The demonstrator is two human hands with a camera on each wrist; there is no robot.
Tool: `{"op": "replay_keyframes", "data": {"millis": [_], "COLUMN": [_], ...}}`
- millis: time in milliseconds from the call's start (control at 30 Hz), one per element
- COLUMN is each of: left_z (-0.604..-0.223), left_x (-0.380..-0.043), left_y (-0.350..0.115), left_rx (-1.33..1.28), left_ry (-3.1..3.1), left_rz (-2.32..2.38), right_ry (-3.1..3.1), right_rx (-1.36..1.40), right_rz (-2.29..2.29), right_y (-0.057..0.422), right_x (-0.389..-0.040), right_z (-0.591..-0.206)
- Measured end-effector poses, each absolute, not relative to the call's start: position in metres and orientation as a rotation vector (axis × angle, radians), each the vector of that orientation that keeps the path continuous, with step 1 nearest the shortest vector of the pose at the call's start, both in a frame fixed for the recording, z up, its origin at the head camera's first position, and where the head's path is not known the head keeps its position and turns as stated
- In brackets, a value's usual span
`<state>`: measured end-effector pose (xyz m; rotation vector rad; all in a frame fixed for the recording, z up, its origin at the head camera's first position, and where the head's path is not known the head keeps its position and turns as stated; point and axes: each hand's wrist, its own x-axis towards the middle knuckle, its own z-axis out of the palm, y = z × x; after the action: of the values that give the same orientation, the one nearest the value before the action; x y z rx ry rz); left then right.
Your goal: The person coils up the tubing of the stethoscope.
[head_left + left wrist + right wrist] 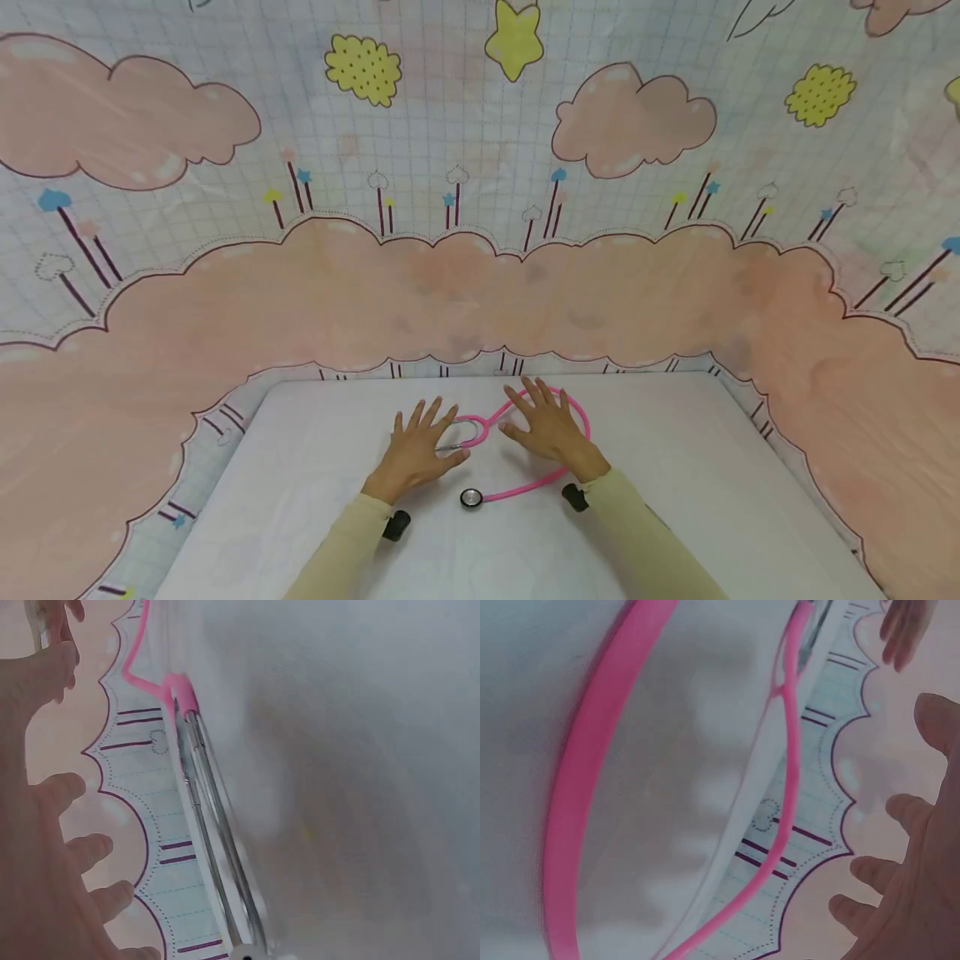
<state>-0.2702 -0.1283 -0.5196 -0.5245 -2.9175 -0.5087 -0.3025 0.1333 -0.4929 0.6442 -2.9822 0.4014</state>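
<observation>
A pink stethoscope [528, 485] lies looped on the white table, its round chest piece [471, 498] toward the near side. Its metal ear tubes [217, 825] point left, partly covered by my left hand [420, 446] in the head view. That hand hovers with fingers spread, and nothing is in its grasp. Over the loop of pink tubing [791, 765] is my right hand [547, 425], fingers likewise spread and holding nothing. In both wrist views the hands appear raised off the stethoscope.
A white table [300, 467] spreads beneath both hands. Behind it and along its sides hangs a cloth [480, 292] printed with clouds and stars. Small black devices [397, 526] sit at both wrists.
</observation>
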Motion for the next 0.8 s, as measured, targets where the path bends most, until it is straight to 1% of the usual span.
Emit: {"op": "replay_keyframes", "data": {"millis": [300,467,800], "left_z": [-0.524,-0.533,-0.541], "left_x": [-0.276,-0.279,-0.287], "left_y": [-0.131,-0.134,-0.139], "left_rx": [-0.463,-0.444,-0.476], "left_ry": [-3.010,-3.014,-2.996], "left_rz": [-0.495,-0.526,-0.559], "right_ry": [-3.009,-2.996,-3.029], "right_rx": [0.622,0.644,0.626], "right_rz": [0.382,0.396,0.326], "right_y": [0.129,0.126,0.122], "right_x": [-0.316,-0.322,-0.334], "right_z": [-0.504,-0.510,-0.516]}}
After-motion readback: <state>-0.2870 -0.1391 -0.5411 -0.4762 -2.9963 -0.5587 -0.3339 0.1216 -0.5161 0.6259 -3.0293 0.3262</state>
